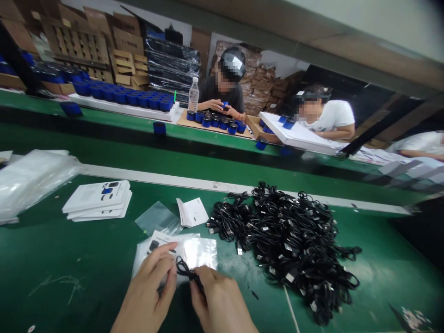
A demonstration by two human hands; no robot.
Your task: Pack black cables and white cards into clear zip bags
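Black USB cable (pixel 189 273), a small coiled length of it, was gathered between the person's two hands, low in the view near the close edge of the worktop (pixel 52 282). The right hand (pixel 220 300) had its fingers (pixel 204 277) closed around the lower run of the cable, pinching it. The left hand (pixel 147 286) was just beside it, with its fingers (pixel 163 263) slightly curled over a clear plastic bag (pixel 204 252); whether they gripped the cable or the bag could not be told. The loop of cable rose just above the right fingers, and the bag lay directly beneath both hands, with a printed card (pixel 154 247) showing at its left end. Just ahead of the fingers lay a small clear zip bag (pixel 157 217) and a few white folded slips (pixel 192 212). Further left of the fingers sat a stack of white printed booklets (pixel 97 201), and beyond them a bulging white plastic sack (pixel 31 180). To the right of the fingers, a large heap of black cables (pixel 287 245) covered the worktop. Well beyond the fingers, a co-worker (pixel 222 88) in a dark shirt held a blue cylindrical item (pixel 225 105) above a row of similar blue items (pixel 215 122), and another person (pixel 326 115) in a white shirt sat beside a white box (pixel 294 132).
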